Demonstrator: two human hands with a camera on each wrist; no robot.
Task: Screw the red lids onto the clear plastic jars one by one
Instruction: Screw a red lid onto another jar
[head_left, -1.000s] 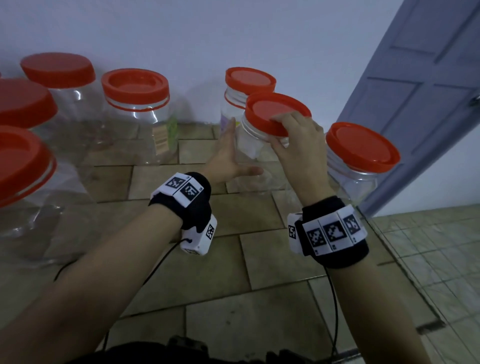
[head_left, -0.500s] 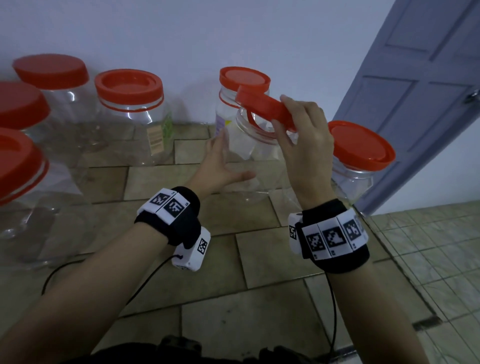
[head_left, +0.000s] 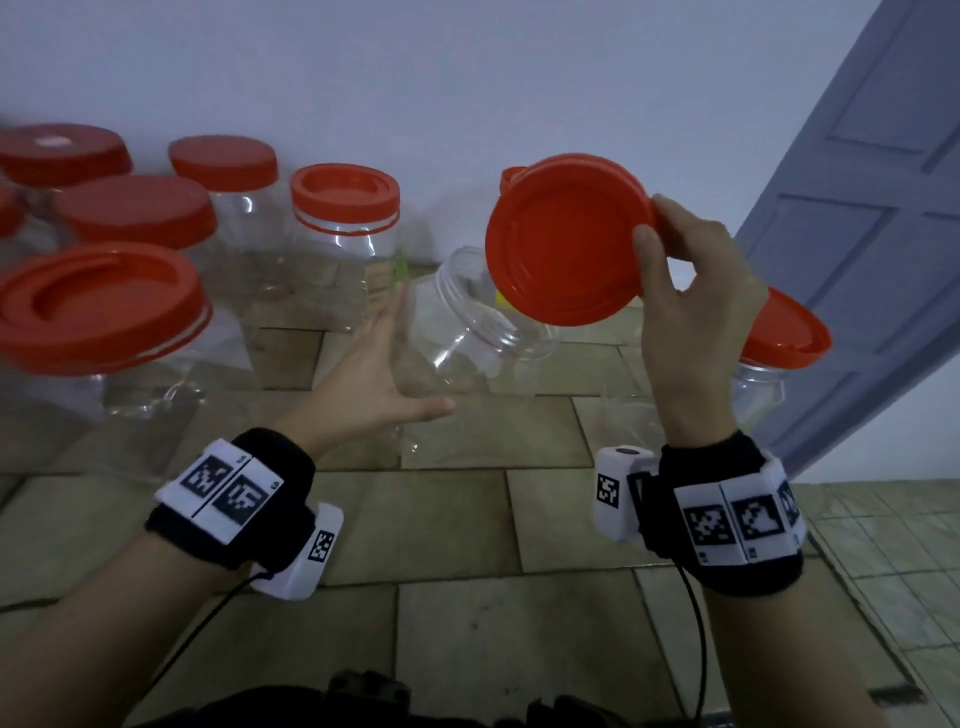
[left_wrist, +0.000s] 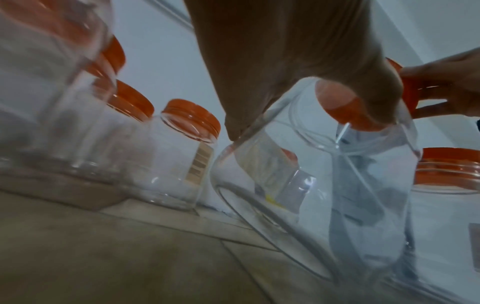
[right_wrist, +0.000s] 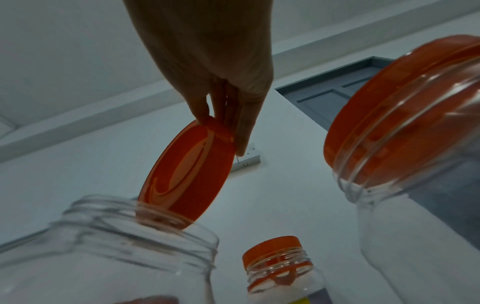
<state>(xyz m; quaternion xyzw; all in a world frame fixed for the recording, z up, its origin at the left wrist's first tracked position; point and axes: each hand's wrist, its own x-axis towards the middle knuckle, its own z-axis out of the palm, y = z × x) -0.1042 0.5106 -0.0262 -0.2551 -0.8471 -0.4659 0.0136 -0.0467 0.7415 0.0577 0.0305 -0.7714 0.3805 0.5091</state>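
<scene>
My right hand (head_left: 675, 249) pinches a red lid (head_left: 561, 249) by its right rim, thumb in front and fingers behind. The lid is raised above the floor with its hollow underside turned toward me. In the right wrist view the lid (right_wrist: 189, 174) hangs edge-down just over the threaded mouth of a clear jar (right_wrist: 116, 236). That jar (head_left: 467, 332) has no lid and leans with its mouth up and to the right. My left hand (head_left: 384, 374) holds the jar from the left, fingers up its side and thumb across its lower wall. Seen from the left wrist, the left hand's palm (left_wrist: 285, 51) lies against the jar (left_wrist: 311, 185).
Several clear jars with red lids on stand along the white wall at the left (head_left: 343, 249) and near left (head_left: 104, 301). Another lidded jar (head_left: 779, 338) stands at the right by a blue-grey door (head_left: 857, 234). The floor (head_left: 467, 649) is tiled.
My right hand has lifted the red lid off the jar's mouth and turned its underside toward me. The jar in my left hand has tilted over.
</scene>
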